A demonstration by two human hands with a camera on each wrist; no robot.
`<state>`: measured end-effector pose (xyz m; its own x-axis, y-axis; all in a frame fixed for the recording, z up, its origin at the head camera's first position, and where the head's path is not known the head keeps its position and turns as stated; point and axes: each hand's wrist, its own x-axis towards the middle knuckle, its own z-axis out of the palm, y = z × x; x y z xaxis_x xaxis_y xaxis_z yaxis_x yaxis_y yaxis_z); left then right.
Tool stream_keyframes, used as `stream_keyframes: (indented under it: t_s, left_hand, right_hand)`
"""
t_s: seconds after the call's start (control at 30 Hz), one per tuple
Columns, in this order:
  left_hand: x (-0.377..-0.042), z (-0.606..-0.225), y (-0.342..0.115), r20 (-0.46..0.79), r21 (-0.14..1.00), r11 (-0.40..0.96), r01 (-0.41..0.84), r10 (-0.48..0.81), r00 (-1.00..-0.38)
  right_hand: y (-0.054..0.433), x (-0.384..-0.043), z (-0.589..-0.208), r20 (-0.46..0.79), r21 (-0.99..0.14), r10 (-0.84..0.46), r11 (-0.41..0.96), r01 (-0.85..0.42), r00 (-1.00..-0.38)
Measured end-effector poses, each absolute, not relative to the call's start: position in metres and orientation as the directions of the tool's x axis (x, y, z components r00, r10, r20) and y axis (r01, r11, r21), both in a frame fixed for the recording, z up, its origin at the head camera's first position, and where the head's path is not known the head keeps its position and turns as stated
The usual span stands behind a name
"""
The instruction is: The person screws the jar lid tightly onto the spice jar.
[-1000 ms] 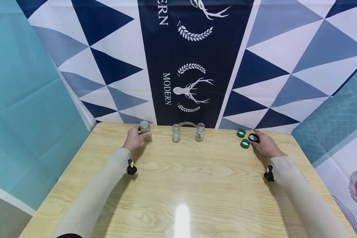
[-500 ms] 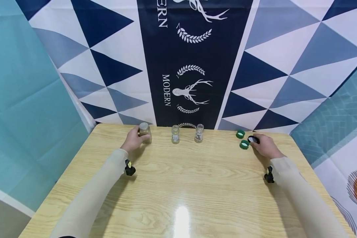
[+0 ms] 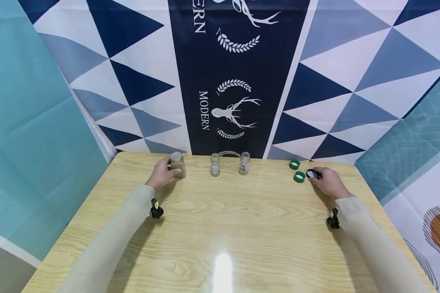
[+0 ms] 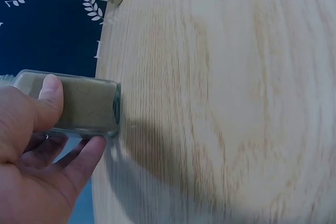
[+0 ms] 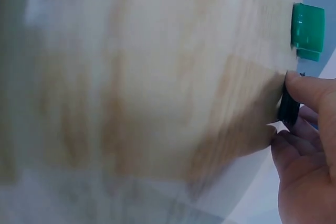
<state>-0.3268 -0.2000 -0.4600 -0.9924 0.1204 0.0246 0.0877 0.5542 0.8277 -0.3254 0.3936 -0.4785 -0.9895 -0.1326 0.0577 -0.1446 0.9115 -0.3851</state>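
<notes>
Though right-wrist view blurred, right hand (image 3: 326, 182) pinches black cap (image 3: 313, 174); left hand (image 3: 162, 174) grips jar (image 3: 177, 164).

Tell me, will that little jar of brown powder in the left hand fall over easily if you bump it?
Probably yes. The jar is tall and narrow, so a nudge near its top could tip it. It looks like clear glass, so it may be smooth, and may crack if dropped. It seems nearly full of powder, so likely weighty for its size. The left hand grips it now.

On the table (image 3: 220, 228), three jars (image 3: 214, 164) line up at twelve o'clock; three caps (image 3: 299, 176) cluster at two o'clock.
</notes>
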Motion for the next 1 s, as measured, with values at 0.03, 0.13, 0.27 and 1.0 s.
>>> stream_keyframes:
  t_s: [0.03, 0.13, 0.27, 1.0]
  left_hand:
    - [-0.326, -0.459, -0.200, 0.022, 0.822, 0.563, 0.088, 0.122, -0.992]
    - [-0.324, -0.458, -0.201, 0.003, 0.800, 0.594, 0.082, 0.133, -0.991]
    - [-0.321, -0.458, -0.202, -0.013, 0.788, 0.611, 0.078, 0.143, -0.990]
    - [-0.300, -0.461, -0.201, -0.020, 0.836, 0.543, 0.072, 0.161, -0.987]
  right_hand:
    - [0.393, -0.324, -0.479, 0.064, -0.387, -0.129, 0.911, -0.144, -0.990]
    - [0.393, -0.320, -0.481, 0.095, -0.402, -0.118, 0.904, -0.146, -0.989]
    - [0.392, -0.314, -0.484, 0.136, -0.425, -0.096, 0.893, -0.146, -0.986]
    - [0.387, -0.295, -0.482, 0.135, -0.442, -0.124, 0.880, -0.172, -0.983]
